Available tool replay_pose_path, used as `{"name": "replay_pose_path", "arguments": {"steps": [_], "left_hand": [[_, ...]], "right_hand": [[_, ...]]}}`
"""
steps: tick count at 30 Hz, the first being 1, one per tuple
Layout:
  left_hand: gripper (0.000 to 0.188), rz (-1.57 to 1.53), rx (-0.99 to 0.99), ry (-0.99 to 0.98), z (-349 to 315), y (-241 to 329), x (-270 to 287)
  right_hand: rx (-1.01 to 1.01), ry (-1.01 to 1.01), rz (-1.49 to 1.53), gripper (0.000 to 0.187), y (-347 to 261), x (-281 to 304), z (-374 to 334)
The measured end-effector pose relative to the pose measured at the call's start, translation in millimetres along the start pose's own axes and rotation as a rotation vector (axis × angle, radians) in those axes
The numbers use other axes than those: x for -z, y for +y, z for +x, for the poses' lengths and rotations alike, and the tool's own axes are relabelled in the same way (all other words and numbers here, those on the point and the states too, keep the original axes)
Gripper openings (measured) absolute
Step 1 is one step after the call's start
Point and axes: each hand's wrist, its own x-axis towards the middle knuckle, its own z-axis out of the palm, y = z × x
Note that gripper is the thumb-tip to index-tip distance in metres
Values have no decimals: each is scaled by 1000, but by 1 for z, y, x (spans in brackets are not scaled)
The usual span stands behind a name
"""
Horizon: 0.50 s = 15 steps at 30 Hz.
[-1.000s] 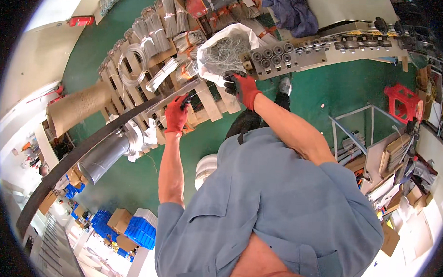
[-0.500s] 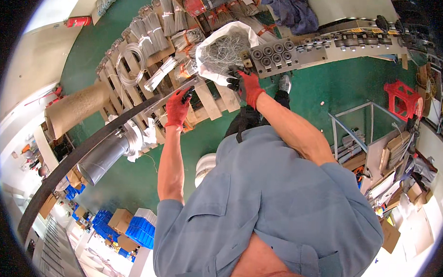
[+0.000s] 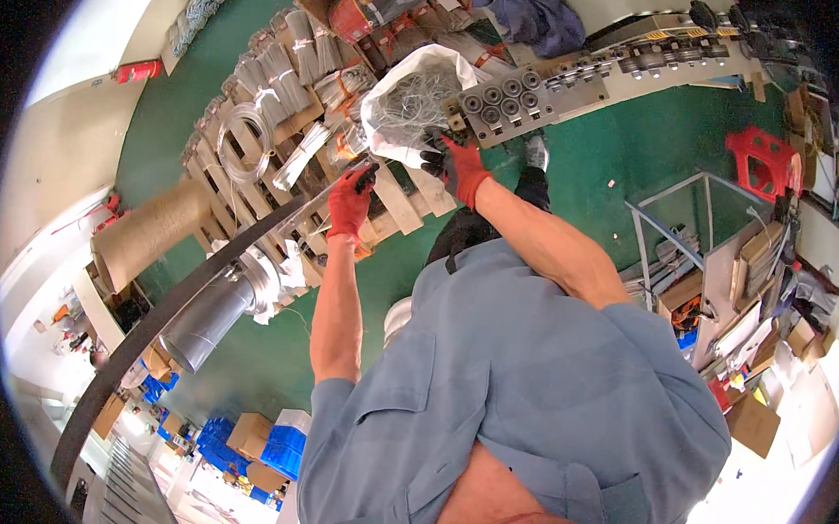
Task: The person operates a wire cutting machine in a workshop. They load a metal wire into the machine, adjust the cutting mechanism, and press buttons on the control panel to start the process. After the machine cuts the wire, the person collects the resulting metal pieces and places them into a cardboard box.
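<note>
Red-gloved, the left hand [image 3: 350,204] has edged nearer the right hand [image 3: 462,169], seemingly gathering the work by the near edge of the white bag [image 3: 391,148]. They're apart, fingers bent (gripping what, I cannot tell): left beside the dark rail [image 3: 162,315], right near the roller block [image 3: 503,106].

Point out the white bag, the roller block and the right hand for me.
White bag [image 3: 383,142]: head view, lower-left wall.
Roller block [image 3: 510,108]: head view, a middle roller.
Right hand [image 3: 463,170]: head view, back of the glove.

Red stool [image 3: 765,156] stands at right on green floor [image 3: 646,131]. Fire extinguisher [image 3: 138,71] upper left, brown roll [image 3: 152,234] mid-left; blue crates [image 3: 283,451] lower left.
</note>
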Motion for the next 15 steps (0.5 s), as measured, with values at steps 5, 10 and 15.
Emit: {"name": "replay_pose_path", "arguments": {"steps": [5,10,15], "left_hand": [[34,-37,24,-8,3,7,-3],[34,-30,28,-20,8,16,-4],[33,0,-13,-1,8,16,-9]], "right_hand": [[-1,-7,76,27,4,6,9],[4,11,6,20,7,8,12],[-2,2,-14,21,4,5,7]]}}
